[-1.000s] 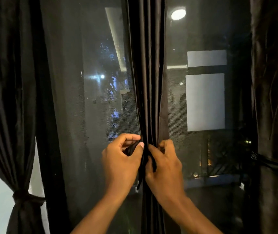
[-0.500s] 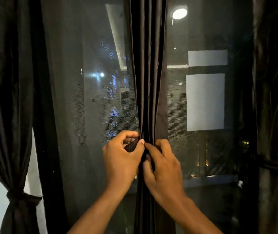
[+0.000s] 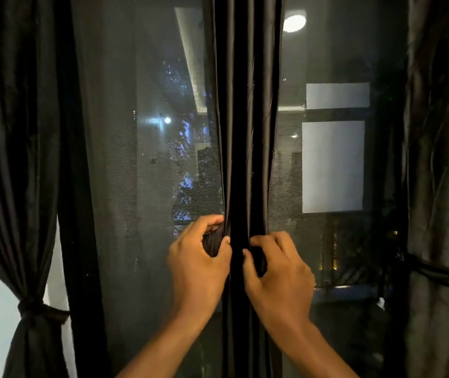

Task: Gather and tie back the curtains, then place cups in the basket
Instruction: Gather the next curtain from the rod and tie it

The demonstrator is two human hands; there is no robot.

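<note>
Tying the middle curtain (image 3: 247, 132)
Your left hand (image 3: 198, 268) and right hand (image 3: 279, 271) each pinch soft, slippery tie fabric; the gathered curtain hangs between them. Grip near the tie ends, likely light.

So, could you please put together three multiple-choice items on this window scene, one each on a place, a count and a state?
1. Where is the curtain that both hands work on?
A. at the far left
B. in the middle of the window
C. on the floor

2. How many gathered curtains show in all?
A. one
B. three
C. five

3. What state is the left curtain in?
A. tied at its waist
B. hanging loose
C. taken down

Answers:
1 B: the left hand and the right hand grip the middle curtain between the panes.
2 B: the middle one, the left curtain and the right curtain.
3 A: a dark tie cinches it.
</note>
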